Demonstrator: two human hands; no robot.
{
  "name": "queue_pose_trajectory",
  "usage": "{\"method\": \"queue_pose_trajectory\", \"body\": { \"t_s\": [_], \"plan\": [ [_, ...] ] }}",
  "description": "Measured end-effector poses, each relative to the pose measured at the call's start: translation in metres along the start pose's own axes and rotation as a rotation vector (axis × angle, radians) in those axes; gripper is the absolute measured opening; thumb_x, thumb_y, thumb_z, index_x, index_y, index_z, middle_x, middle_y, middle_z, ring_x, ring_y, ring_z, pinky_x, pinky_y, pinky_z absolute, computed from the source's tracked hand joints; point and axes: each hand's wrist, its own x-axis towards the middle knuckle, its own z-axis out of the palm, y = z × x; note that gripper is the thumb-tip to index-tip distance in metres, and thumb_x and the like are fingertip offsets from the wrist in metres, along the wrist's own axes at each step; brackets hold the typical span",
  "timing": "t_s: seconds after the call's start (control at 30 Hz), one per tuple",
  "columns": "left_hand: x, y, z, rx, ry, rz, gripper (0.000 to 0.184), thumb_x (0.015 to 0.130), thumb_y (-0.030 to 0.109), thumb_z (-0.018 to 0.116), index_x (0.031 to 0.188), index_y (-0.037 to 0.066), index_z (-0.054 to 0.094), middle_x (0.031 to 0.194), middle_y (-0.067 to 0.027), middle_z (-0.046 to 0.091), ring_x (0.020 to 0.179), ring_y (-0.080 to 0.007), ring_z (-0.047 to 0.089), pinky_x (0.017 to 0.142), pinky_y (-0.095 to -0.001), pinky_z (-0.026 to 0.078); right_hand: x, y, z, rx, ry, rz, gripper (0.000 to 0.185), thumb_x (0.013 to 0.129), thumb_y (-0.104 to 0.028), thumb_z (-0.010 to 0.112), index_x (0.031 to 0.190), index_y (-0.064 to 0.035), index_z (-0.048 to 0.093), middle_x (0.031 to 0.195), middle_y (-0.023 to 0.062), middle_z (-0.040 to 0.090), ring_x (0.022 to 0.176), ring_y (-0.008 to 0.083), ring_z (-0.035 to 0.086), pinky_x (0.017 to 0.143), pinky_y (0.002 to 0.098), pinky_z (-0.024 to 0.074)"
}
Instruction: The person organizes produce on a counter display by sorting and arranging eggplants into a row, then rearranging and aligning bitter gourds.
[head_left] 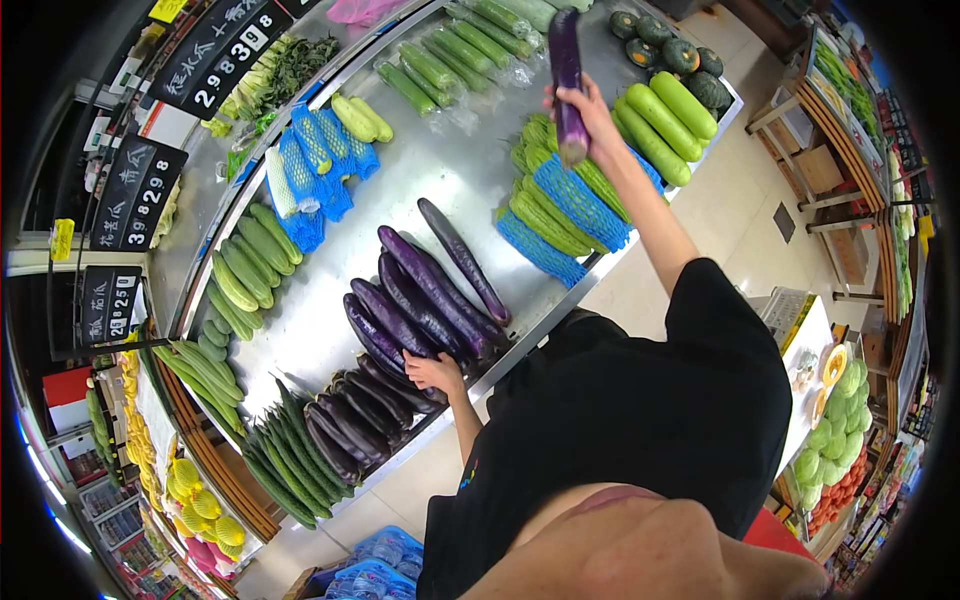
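Note:
My right hand [590,115] is raised over the far right part of the metal counter, its fingers wrapped round a long purple eggplant [566,60] held nearly upright in the view. My left hand [435,375] lies with its fingers stretched out on the near ends of the eggplants at the counter's front edge. Around it are a group of long glossy purple eggplants [420,285] and a row of darker, shorter eggplants [350,425]. One slim dark eggplant [462,258] lies a little apart from the group.
Dark green cucumbers [295,460] lie left of the eggplants. Bitter melons in blue foam nets [565,205], light green gourds [665,120] and dark pumpkins [650,35] fill the right end. Price boards [135,190] hang beyond the metal counter [345,225]. Blue crates [375,565] stand below.

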Motion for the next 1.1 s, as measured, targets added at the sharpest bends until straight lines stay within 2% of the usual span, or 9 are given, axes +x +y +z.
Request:
{"method": "queue_pose_trajectory", "body": {
  "t_s": [0.2,0.27,0.3,0.47,0.57,0.7,0.93,1.03,1.1],
  "plan": [
    [0.011,-0.014,0.006,-0.057,-0.010,-0.169,0.088,0.065,0.008,0.071,0.144,0.014,0.033,0.122,-0.0183,0.047,0.118,-0.0391,0.043,0.094,-0.0585,0.034,0.262,0.094,-0.158,-0.516,0.479,0.038,0.051,0.078,-0.008,0.069,0.112,0.0177,0.041,0.088,0.0179,0.063,0.063,0.0250,0.065,0.055,0.0383,0.0557],
    [0.022,-0.020,-0.011,-0.253,0.015,-0.062,0.081,0.065,0.001,0.072,0.140,0.010,0.041,0.118,-0.0173,0.052,0.110,-0.0332,0.051,0.093,-0.0499,0.041,0.293,0.113,-0.176,-0.835,0.587,0.030,0.085,0.073,-0.013,0.075,0.131,0.0163,0.020,0.118,0.0223,0.050,0.096,0.0263,0.060,0.078,0.0392,0.0541],
    [0.025,-0.025,-0.022,-0.339,0.015,-0.001,0.077,0.067,-0.002,0.072,0.138,0.006,0.043,0.115,-0.0166,0.055,0.105,-0.0296,0.056,0.092,-0.0443,0.045,0.309,0.129,-0.195,-0.676,0.464,0.063,0.106,0.071,-0.023,0.073,0.141,0.0129,0.002,0.141,0.0305,0.032,0.130,0.0328,0.040,0.112,0.0359,0.0279],
    [0.024,0.015,-0.094,-1.108,-0.311,-0.321,0.058,0.079,-0.005,0.066,0.132,-0.007,0.045,0.108,-0.0114,0.064,0.093,-0.0171,0.063,0.085,-0.0278,0.049,0.360,0.171,-0.210,-0.394,0.572,0.108,0.093,0.069,0.000,0.075,0.136,-0.0014,0.011,0.121,0.0240,0.048,0.092,0.0294,0.062,0.071,0.0430,0.0574],
    [0.007,0.040,-0.111,-1.326,-0.344,-0.403,0.053,0.082,-0.003,0.065,0.132,-0.004,0.047,0.109,-0.0100,0.064,0.096,-0.0165,0.063,0.087,-0.0282,0.050,0.370,0.215,-0.209,-0.371,0.723,0.303,0.072,0.070,-0.001,0.074,0.129,0.0010,0.034,0.119,0.0211,0.051,0.089,0.0271,0.062,0.079,0.0483,0.0550],
    [0.002,0.079,-0.122,-1.308,-0.380,-0.352,0.059,0.082,-0.003,0.066,0.136,-0.004,0.043,0.113,-0.0111,0.063,0.101,-0.0176,0.061,0.092,-0.0293,0.048,0.353,0.172,-0.190,-0.575,0.199,0.497,0.044,0.078,-0.015,0.070,0.115,0.0020,0.054,0.118,0.0135,0.051,0.092,0.0242,0.054,0.080,0.0457,0.0529],
    [0.011,0.183,-0.109,-1.408,-0.615,-0.075,0.073,0.080,-0.005,0.068,0.144,-0.004,0.031,0.133,-0.0139,0.050,0.120,-0.0202,0.051,0.104,-0.0324,0.039,0.070,0.070,0.013,-0.685,-0.656,0.133,0.050,0.090,-0.028,0.067,0.135,-0.0116,0.052,0.130,0.0031,0.058,0.119,0.0178,0.053,0.099,0.0362,0.0444],
    [0.007,0.225,-0.092,-1.381,-0.727,0.194,0.077,0.080,0.000,0.071,0.146,0.001,0.031,0.137,-0.0129,0.045,0.126,-0.0213,0.045,0.105,-0.0345,0.037,-0.062,0.070,0.053,-0.302,-0.748,0.643,0.071,0.092,-0.030,0.066,0.147,-0.0075,0.027,0.128,0.0111,0.055,0.116,0.0186,0.054,0.096,0.0380,0.0467],
    [0.009,0.235,-0.088,-1.148,-0.735,0.431,0.074,0.081,0.004,0.072,0.145,0.006,0.036,0.135,-0.0120,0.045,0.124,-0.0226,0.047,0.103,-0.0356,0.039,-0.089,0.072,0.063,-0.295,-0.477,0.497,0.054,0.088,-0.021,0.069,0.130,0.0013,0.044,0.116,0.0121,0.062,0.105,0.0206,0.062,0.091,0.0364,0.0510]
  ]
}}
